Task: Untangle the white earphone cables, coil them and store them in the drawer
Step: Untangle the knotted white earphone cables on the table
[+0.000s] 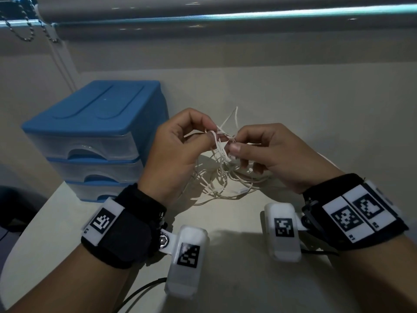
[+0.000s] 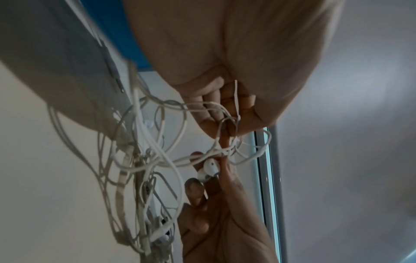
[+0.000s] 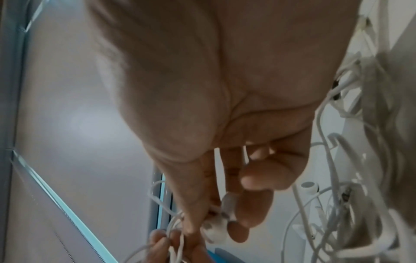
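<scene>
A tangle of white earphone cables (image 1: 222,179) hangs from both hands down onto the table. My left hand (image 1: 203,136) pinches a knot of strands at its fingertips. My right hand (image 1: 233,146) pinches the same knot from the right and holds a white earbud (image 2: 209,168) against its fingers. The earbud (image 3: 216,226) also shows in the right wrist view between thumb and fingers. Loose loops (image 2: 144,160) dangle below, with another earbud (image 3: 309,186) hanging free. The blue drawer unit (image 1: 94,136) stands at the left, its three clear drawers closed.
The pale table (image 1: 316,132) runs to a wall at the back. A window blind with a bead chain (image 1: 24,26) hangs at the top left. Wrist cameras with black cables sit under both wrists.
</scene>
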Demonstrator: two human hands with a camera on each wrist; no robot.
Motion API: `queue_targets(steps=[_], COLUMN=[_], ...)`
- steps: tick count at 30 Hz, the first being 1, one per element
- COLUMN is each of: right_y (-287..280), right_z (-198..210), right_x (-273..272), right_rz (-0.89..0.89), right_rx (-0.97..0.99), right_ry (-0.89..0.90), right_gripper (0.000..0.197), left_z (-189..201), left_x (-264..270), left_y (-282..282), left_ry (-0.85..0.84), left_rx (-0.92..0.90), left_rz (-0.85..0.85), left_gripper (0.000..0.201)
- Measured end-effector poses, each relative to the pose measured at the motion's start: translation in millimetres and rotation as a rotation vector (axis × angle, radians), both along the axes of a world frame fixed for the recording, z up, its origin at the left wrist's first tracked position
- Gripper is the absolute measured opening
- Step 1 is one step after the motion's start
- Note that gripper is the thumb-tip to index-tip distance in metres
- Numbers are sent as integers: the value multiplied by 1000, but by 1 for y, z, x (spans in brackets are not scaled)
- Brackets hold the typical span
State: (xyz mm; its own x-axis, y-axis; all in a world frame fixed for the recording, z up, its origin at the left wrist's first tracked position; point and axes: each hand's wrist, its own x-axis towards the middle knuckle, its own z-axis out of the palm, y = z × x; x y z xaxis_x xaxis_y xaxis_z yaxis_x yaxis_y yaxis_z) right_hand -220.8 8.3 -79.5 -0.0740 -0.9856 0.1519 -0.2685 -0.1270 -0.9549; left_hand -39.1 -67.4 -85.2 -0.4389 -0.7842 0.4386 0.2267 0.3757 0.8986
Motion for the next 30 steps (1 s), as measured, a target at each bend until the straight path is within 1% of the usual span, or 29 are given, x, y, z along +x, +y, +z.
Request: queue_targets(steps=[4,8,11,16,18,24,27,30], right_y=[1,-2,-5,-8,-8,-7,-7,-7], right_z=[1,1,-2,-5,-5,-2,-2,-3], right_x=[-2,-6,-5,1,2,3,-1,-5], right_rz=[-17,-127,-131,-97,-109,-144,-165,-169], right_rx=[2,-135,-194,-174,-185,-233,-204,-177], right_ry=[-111,-146,-194,-180,-194,-174,-225,-306], right_gripper=[11,8,10,10,11,7,6,10], left_z=[-1,-3,-5,-7,-7,-8,-8,-8], left_x=[-2,-2,-4,-4,-4,-5,-5,-5], left_y=[1,0,-1,-1,-1,-1,-1,-1], left_ry=[7,-46,-65,-42,-38,-29,-17,-37], left_rx=[24,45,57,76,80,77,86,88], left_rz=[31,52,45,17,5,14,22,15], left_gripper=[9,13,12,18,21,21,21,23])
